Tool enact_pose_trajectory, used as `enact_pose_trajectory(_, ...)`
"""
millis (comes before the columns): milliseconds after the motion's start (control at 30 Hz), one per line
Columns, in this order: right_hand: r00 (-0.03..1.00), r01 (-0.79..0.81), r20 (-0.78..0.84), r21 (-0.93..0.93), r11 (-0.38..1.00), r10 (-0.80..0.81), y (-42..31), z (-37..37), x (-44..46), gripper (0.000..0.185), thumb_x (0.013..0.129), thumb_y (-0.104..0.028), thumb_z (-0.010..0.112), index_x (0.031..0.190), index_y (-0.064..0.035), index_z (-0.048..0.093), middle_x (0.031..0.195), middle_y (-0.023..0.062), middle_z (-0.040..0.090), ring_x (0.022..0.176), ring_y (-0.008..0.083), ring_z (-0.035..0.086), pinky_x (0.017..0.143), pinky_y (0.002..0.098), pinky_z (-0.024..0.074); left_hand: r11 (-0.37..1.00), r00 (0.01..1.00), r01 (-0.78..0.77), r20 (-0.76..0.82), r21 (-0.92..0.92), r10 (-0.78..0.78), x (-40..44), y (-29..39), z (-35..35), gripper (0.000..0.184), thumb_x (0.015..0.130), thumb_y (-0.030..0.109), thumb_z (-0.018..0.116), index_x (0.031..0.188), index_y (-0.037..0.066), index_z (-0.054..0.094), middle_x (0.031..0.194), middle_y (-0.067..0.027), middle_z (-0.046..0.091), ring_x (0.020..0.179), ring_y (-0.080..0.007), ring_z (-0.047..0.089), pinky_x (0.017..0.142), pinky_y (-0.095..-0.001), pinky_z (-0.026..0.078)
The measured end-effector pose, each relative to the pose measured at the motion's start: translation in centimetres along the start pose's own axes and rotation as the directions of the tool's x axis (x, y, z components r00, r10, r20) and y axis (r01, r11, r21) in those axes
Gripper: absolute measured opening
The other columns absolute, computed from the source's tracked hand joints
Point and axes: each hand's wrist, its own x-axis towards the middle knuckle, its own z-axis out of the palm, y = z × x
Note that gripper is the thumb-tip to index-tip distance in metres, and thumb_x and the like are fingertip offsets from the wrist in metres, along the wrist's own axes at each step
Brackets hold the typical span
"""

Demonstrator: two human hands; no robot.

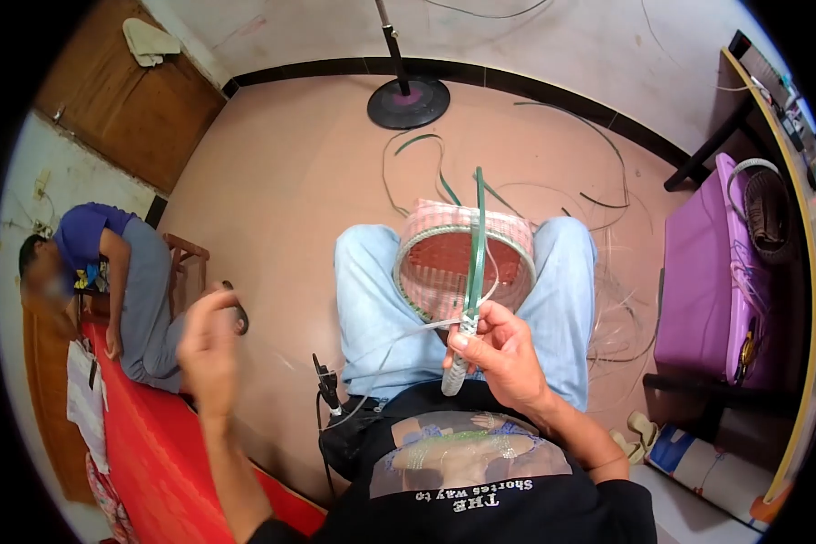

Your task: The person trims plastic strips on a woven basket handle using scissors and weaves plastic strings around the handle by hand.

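A round woven basket [467,222] with pink-and-white checked sides and a pale braided rim tilts between my knees, its mouth facing me. My right hand [500,355] pinches the basket's handle [456,374], whose near part is wrapped in pale plaiting. Bare green strips [477,258] make up the handle's far part. From the wrapped part a thin pale strip [388,352] runs left and droops toward my lap. Well off to the left, my left hand [210,349] is raised, apart from the basket. Motion blurs its bent fingers, so whether they hold anything is unclear.
Loose green strips [605,201] and thin offcuts lie across the floor. A black round stand base [408,102] stands near the wall. At right is a purple bin [698,272] beside a shelf. Another person [122,272] sits bent over at left, by a red-covered surface [168,444].
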Motion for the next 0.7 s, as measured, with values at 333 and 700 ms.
enact_pose_trajectory(333,1.000,-0.012,0.020,0.043,0.999,0.011,-0.3,-0.3,-0.4,0.023,0.086,-0.007,0.064,0.105,-0.0013,0.053,0.089,0.0040,0.060,0.073,0.0108,0.062,0.057,0.0197,0.0433,0.827,0.604,0.458,0.797,-0.324,-0.022,-0.3,3.7,13.8,0.009,0.085,0.007,0.063,0.087,-0.002,0.062,0.072,-0.0031,0.061,0.064,-0.0110,0.057,0.060,-0.0253,0.047)
enact_pose_trajectory(700,0.999,-0.017,0.053,0.131,0.991,0.011,-0.2,-0.4,-0.1,0.022,0.085,-0.002,0.063,0.104,0.0015,0.053,0.089,0.0043,0.058,0.074,0.0116,0.061,0.065,0.0233,0.0490,0.807,0.772,0.582,0.382,-0.105,-0.507,1.0,-10.4,-8.1,0.014,0.077,0.012,0.070,0.080,0.004,0.059,0.070,0.0027,0.052,0.061,-0.0064,0.046,0.056,-0.0207,0.038)
